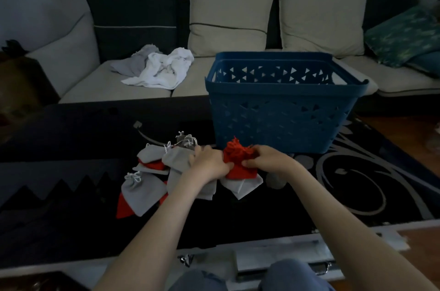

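Head view shows the left hand and right hand both curled tight on the red pouch just in front of the basket, where an uneven pull could slip it free or scatter the grey pouches left of the basket.

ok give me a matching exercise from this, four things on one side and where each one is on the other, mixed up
Things
1. red drawstring pouch
2. blue plastic basket
3. white cloth
4. green patterned cushion

Places
a. crumpled on the sofa seat
b. at the far right end of the sofa
c. gripped by the left hand and right hand
d. standing on the dark patterned surface just behind the hands

Pairs: 1-c, 2-d, 3-a, 4-b
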`<state>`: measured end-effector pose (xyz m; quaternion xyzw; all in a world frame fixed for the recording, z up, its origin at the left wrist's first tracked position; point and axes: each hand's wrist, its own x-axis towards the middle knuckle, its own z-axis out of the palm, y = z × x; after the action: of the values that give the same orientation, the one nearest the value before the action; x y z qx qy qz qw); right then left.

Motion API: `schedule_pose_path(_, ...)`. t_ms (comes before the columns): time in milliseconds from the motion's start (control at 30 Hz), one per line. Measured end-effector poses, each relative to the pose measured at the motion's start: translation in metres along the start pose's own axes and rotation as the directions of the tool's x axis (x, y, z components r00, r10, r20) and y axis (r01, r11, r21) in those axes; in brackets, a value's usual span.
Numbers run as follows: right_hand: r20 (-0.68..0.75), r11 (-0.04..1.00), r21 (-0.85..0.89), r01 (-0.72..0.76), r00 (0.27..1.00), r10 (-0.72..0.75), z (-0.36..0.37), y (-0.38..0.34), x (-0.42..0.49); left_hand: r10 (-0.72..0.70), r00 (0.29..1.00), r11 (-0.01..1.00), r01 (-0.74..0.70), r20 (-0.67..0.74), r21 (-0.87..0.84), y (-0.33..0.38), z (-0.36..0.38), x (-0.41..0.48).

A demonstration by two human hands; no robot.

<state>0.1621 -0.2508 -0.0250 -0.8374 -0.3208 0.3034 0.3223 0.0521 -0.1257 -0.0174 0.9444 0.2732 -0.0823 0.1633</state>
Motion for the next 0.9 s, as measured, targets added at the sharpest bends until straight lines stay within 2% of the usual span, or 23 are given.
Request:
schedule_pose_path(100,0.07,0.999,0.035,0.039,0.997,-0.042,-0.007,0.008,0.004,-0.011,1.0,0.992,0.015,0.029,-0.126,-0.001,-0.005,0.0)
schedule_pose_path(167,0.122,0.989,0.147,0.032,0.991,-0.05,-0.011,0.012,0.01,-0.026,0.999,0.981,0.033,0.038,-0.191,-0.006,-0.005,0.009)
schedule_pose_path(267,0.141,0.958,0.274,0.088,0.981,-0.131,-0.006,0.018,0.021,-0.012,0.997,0.982,0.025,0.07,-0.189,-0.009,-0.004,0.031)
schedule_pose_path(367,0.119,0.97,0.231,0.075,0.987,-0.104,0.002,0.021,0.045,0.078,0.976,0.987,-0.047,0.204,-0.152,-0.007,-0.007,0.058)
schedule_pose_path(467,0.164,0.979,0.203,-0.024,0.986,-0.01,0.0,0.019,0.06,0.124,0.931,0.979,-0.06,0.344,-0.193,-0.003,-0.015,0.076)
schedule_pose_path(700,0.22,0.962,0.196,-0.187,0.965,0.143,-0.003,0.002,0.065,0.095,0.858,0.951,0.071,0.504,-0.301,0.001,-0.023,0.09)
schedule_pose_path(833,0.137,0.973,0.022,-0.23,0.965,0.225,-0.002,-0.019,0.058,-0.026,0.865,0.929,0.206,0.501,-0.307,0.003,-0.026,0.089)
schedule_pose_path(900,0.11,0.966,0.0,-0.257,0.961,0.255,-0.006,-0.031,0.054,-0.061,0.851,0.903,0.269,0.522,-0.334,0.004,-0.033,0.085)
